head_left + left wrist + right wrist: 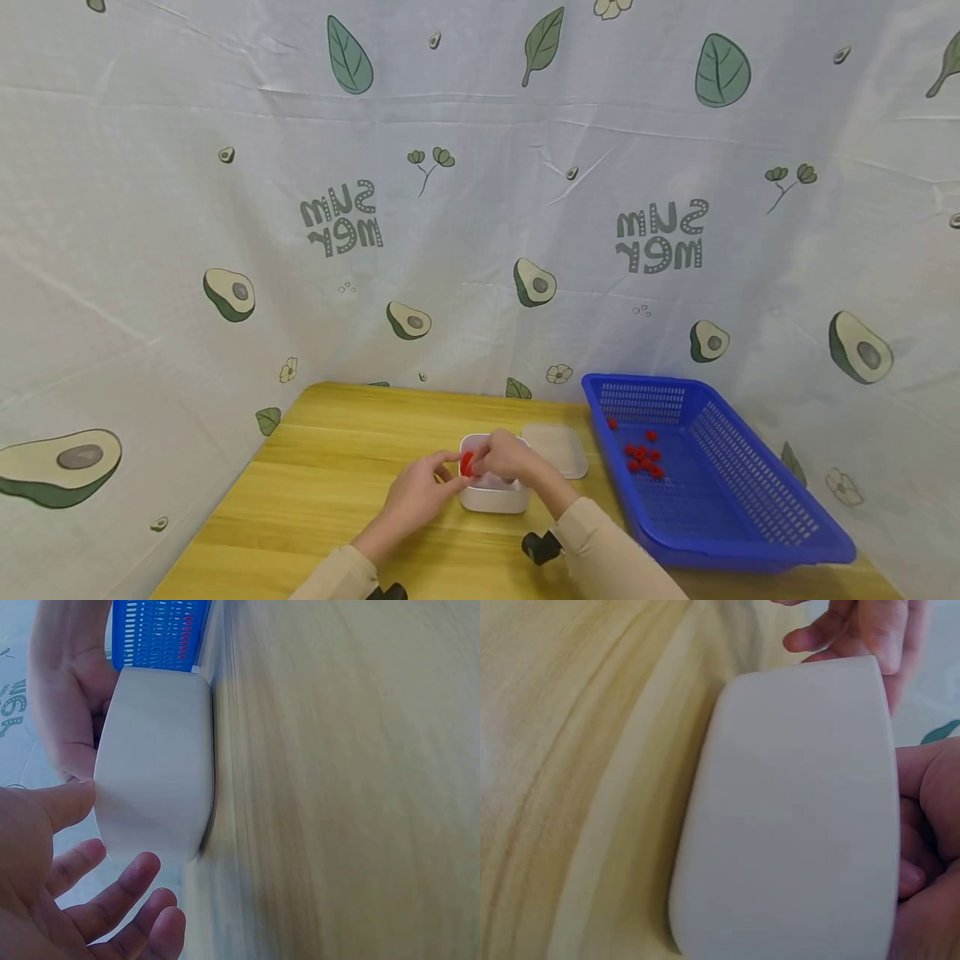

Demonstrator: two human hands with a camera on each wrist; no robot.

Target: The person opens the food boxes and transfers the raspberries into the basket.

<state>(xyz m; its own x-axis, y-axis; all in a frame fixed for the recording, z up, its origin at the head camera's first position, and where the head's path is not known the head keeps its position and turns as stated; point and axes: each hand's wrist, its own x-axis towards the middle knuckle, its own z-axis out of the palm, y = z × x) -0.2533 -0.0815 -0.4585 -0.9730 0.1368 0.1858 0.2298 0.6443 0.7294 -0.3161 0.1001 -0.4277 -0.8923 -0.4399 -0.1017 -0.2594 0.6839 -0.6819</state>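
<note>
At the left rim of a small white box point(495, 500), the left hand point(423, 490) has its thumb tip against the wall's upper edge, its other fingers spread and loosely bent. The right hand point(504, 457) reaches down into the same box with fingers curled; its fingertips are hidden, so I cannot tell whether it holds anything. Between the two hands, red pieces point(467, 463) show inside the box, at its left side; their number is unclear. Both arms wear beige sleeves point(592, 533), and a black device point(542, 548) sits by the right wrist. The box stands upright on a wooden bench point(352, 450). Just beyond it to the right, a pale, see-through lid point(557, 450) lies flat. Farther right is a large blue basket point(738, 554) with slotted sides, and on its floor lie small red rings point(643, 458), most clustered toward the left wall, with a couple set apart. Behind the bench hangs a white curtain point(480, 225) printed with avocados, leaves, flowers and mirrored lettering.
</note>
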